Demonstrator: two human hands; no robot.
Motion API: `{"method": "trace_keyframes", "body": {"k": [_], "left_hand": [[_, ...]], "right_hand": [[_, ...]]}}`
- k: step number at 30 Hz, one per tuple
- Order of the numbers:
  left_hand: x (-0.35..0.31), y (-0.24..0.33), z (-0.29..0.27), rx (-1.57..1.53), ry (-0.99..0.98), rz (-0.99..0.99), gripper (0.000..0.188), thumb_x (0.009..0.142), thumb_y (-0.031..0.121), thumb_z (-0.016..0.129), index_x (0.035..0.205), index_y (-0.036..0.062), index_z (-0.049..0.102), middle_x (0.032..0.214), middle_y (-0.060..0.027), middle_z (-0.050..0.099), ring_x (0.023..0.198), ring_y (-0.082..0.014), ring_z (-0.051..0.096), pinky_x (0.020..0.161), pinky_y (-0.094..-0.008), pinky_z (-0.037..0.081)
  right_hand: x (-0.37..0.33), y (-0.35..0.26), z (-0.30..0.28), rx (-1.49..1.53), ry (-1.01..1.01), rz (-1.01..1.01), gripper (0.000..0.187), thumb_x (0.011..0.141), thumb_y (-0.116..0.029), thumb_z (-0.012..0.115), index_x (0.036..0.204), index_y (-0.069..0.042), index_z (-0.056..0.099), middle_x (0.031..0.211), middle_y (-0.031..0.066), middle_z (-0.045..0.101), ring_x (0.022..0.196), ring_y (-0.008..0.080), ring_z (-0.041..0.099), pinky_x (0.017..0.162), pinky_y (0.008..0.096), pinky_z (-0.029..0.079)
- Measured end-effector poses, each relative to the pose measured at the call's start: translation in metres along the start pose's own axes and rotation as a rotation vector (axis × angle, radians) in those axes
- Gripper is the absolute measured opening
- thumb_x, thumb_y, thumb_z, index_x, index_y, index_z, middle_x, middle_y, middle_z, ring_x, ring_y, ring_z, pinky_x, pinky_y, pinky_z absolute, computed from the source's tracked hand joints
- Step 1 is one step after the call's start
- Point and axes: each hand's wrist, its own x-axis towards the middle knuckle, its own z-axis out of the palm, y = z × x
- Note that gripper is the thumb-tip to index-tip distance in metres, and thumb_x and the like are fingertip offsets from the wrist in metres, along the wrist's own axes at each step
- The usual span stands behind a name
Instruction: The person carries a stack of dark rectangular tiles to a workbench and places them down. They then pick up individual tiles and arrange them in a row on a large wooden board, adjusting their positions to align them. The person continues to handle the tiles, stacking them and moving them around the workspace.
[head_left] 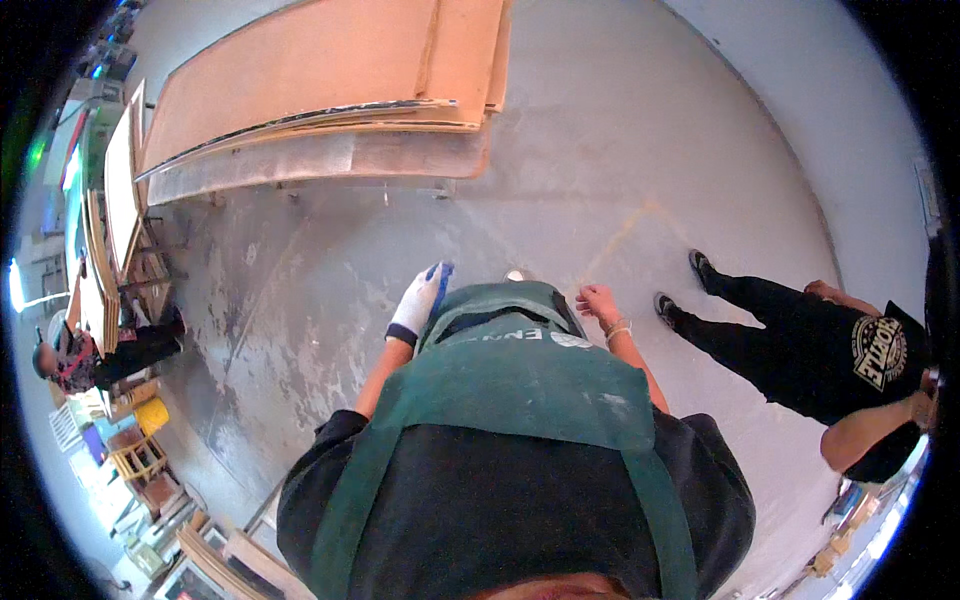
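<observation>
Head view: boards [310, 65] are lying stacked behind the table's [420, 157] near edge, none being handled; the right hand [597, 302] is hanging loosely curled, empty; the left hand's [420, 300] grip I cannot tell.

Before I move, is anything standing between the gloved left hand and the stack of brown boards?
Nothing visible stands between the gloved left hand and the stack of brown boards ahead; grey floor shows in the gap.

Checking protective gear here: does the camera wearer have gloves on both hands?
No, the left hand wears a white-and-blue glove, while the right hand is ungloved.
</observation>
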Motion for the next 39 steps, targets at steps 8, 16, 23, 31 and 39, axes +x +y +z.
{"method": "trace_keyframes", "body": {"k": [8,16,23,31,39], "left_hand": [[0.044,-0.031,0.018,0.158,-0.087,-0.243,0.045,0.098,0.011,0.048,0.143,0.0015,0.045,0.129,-0.0236,0.061,0.12,-0.0402,0.058,0.103,-0.0429,0.047],[0.139,-0.007,0.059,-0.043,-0.392,-0.676,0.046,0.097,0.017,0.051,0.14,0.0007,0.046,0.122,-0.0261,0.063,0.109,-0.0427,0.061,0.096,-0.046,0.05],[0.244,0.073,0.047,-0.441,-0.389,-1.095,0.044,0.098,0.019,0.051,0.138,0.001,0.048,0.119,-0.0242,0.064,0.107,-0.0406,0.062,0.093,-0.0449,0.05],[0.397,0.113,0.022,-0.708,-0.198,-1.322,0.042,0.099,0.022,0.052,0.136,0.0013,0.051,0.117,-0.0221,0.065,0.105,-0.0382,0.063,0.091,-0.0435,0.051],[0.572,0.159,0.031,-0.918,0.042,-1.48,0.041,0.1,0.025,0.052,0.133,0.0016,0.053,0.115,-0.02,0.067,0.102,-0.0357,0.064,0.088,-0.0421,0.051]], "right_hand": [[0.067,-0.13,-0.036,0.212,-0.131,-0.062,0.028,0.097,-0.026,0.059,0.108,-0.001,0.064,0.102,0.0145,0.073,0.082,0.023,0.072,0.069,0.0347,0.06],[0.19,-0.376,-0.093,0.17,-0.225,-0.223,0.032,0.1,-0.027,0.06,0.116,0.0,0.062,0.108,0.0151,0.071,0.092,0.0237,0.071,0.079,0.0364,0.06],[0.25,-0.522,-0.145,0.032,-0.204,-0.259,0.03,0.098,-0.025,0.061,0.115,0.0,0.064,0.107,0.0157,0.072,0.09,0.0243,0.071,0.08,0.0376,0.06],[0.386,-0.543,-0.284,0.372,-0.1,0.109,0.026,0.098,-0.02,0.053,0.108,0.002,0.063,0.103,0.0174,0.07,0.096,0.0331,0.069,0.084,0.0478,0.059],[0.547,-0.745,-0.32,0.016,-0.198,0.081,0.031,0.1,-0.022,0.052,0.116,0.004,0.058,0.104,0.0189,0.067,0.093,0.0298,0.067,0.083,0.0437,0.058]]}}
